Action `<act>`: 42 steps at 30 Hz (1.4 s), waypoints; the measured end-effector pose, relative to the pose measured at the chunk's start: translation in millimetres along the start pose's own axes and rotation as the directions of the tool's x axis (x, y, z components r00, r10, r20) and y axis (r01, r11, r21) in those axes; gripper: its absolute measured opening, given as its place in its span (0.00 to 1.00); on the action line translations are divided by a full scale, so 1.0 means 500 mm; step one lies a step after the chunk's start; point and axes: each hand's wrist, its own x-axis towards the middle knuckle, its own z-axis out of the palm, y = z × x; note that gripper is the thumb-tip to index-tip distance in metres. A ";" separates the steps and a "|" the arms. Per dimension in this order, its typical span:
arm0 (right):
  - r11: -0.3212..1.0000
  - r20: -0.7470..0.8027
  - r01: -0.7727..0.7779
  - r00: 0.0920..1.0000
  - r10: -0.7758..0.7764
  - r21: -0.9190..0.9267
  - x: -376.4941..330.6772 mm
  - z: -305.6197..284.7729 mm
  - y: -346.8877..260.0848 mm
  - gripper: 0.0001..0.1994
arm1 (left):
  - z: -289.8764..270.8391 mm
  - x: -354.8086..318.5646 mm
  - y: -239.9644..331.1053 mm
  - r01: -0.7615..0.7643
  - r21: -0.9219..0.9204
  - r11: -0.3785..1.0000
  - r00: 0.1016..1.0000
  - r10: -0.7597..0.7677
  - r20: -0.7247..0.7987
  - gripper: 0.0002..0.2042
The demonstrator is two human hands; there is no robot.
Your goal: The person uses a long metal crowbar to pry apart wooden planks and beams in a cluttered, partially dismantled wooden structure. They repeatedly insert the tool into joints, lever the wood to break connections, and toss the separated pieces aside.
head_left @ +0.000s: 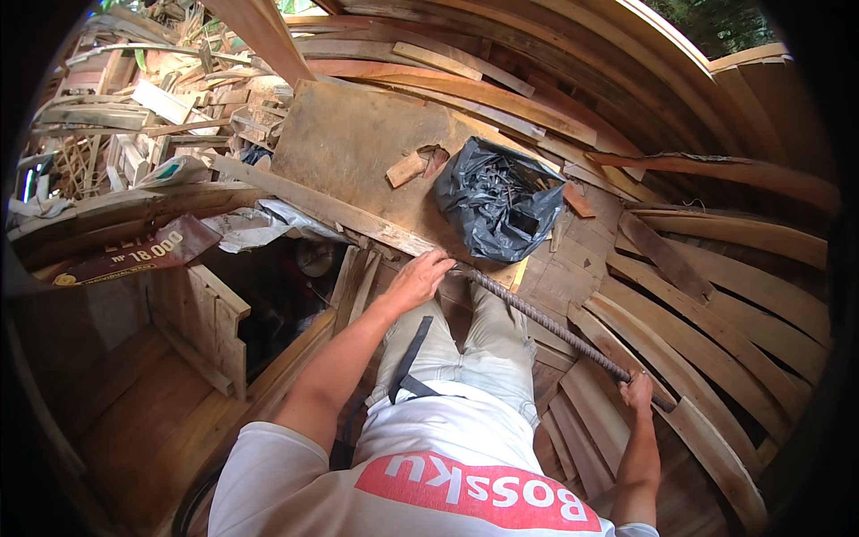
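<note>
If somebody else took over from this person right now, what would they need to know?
Left hand: pressed on the near end of a long ribbed steel bar, at the edge of a wooden plank; whether its grip closes around the bar cannot be told.
Right hand: closed around the bar's other end, low on the right.
The bar runs diagonally across the person's legs, above curved wooden slats.
A black plastic bag of nails sits open on a flat board just beyond the left hand.
No nail is visibly pulled or driven yet; the bar is only held in position.
</note>
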 end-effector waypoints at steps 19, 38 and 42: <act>0.998 -0.154 -0.043 0.987 0.036 -0.042 -0.250 -0.162 -0.014 0.10 | -0.037 0.061 0.051 -0.204 0.050 0.978 0.978 0.202 0.055 0.07; 0.926 -0.036 -0.376 0.926 0.376 0.016 -0.470 -0.023 0.063 0.12 | -0.209 0.096 0.201 0.248 -0.744 0.621 0.963 -0.244 0.118 0.11; 0.916 0.061 -0.400 0.915 0.398 0.023 -0.457 -0.003 0.067 0.14 | -0.344 -0.006 0.359 -0.048 -0.938 0.343 0.988 0.152 0.005 0.09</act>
